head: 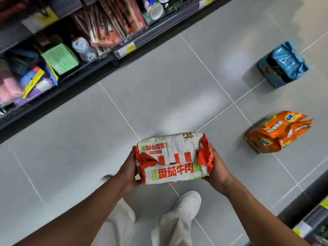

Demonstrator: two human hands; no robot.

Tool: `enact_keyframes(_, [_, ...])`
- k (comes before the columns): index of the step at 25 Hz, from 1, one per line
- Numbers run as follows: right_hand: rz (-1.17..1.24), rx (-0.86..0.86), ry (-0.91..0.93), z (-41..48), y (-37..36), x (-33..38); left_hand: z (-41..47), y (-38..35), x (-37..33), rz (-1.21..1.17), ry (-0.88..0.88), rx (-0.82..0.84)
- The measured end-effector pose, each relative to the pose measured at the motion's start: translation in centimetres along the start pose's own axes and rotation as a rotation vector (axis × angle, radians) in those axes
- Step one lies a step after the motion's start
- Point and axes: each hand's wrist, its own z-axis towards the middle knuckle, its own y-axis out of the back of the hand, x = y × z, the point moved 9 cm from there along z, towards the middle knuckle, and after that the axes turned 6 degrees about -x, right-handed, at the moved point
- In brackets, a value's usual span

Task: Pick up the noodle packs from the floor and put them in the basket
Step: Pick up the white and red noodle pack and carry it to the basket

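A white and red noodle pack [173,158] is held up off the grey tile floor, in front of me at the centre. My left hand [128,168] grips its left end and my right hand [217,170] grips its right end. An orange noodle pack [277,134] lies on the floor to the right. Farther back on the right, a blue noodle pack [284,63] also rests on the floor. No basket is in view.
A store shelf [113,55] full of goods runs along the left and top. Another shelf's corner [312,221] juts in at the lower right. My legs and white shoe [189,203] stand below the held pack. Grey tiles [168,89] lie between the shelves.
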Motion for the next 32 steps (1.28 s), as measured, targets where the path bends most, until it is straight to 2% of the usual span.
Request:
enact_keyframes(7, [0.072,-0.046,0.173,-25.7,-4.7,10.8,-25.7,2.8,-13.4,0.244,-0.312,-0.069])
enact_keyframes(9, [0.077,-0.094,0.312,-32.1,-5.7,14.5,-31.4,3.6,-16.0,0.255,-0.379,-0.074])
enact_keyframes(13, [0.075,-0.108,0.635,-48.5,-9.9,23.4,-48.4,5.8,-23.9,0.226,-0.616,0.038])
enact_keyframes(16, [-0.025,-0.057,0.868,-58.4,-13.5,28.7,-58.0,8.4,-29.1,0.110,-0.762,0.074])
enact_keyframes(20, [-0.169,-0.036,1.167,-68.7,-18.7,33.6,-68.4,11.7,-32.4,0.008,-0.912,0.131])
enact_keyframes(24, [-0.149,0.039,1.358,-73.8,-23.6,37.2,-75.2,15.3,-32.1,-0.068,-1.025,0.024])
enact_keyframes(27, [-0.088,0.236,1.318,-73.7,-27.3,37.6,-77.9,18.3,-30.1,-0.092,-1.105,-0.057])
enact_keyframes(32, [-0.210,0.484,1.236,-74.5,-32.6,37.6,-79.7,22.1,-26.0,-0.141,-1.183,-0.227])
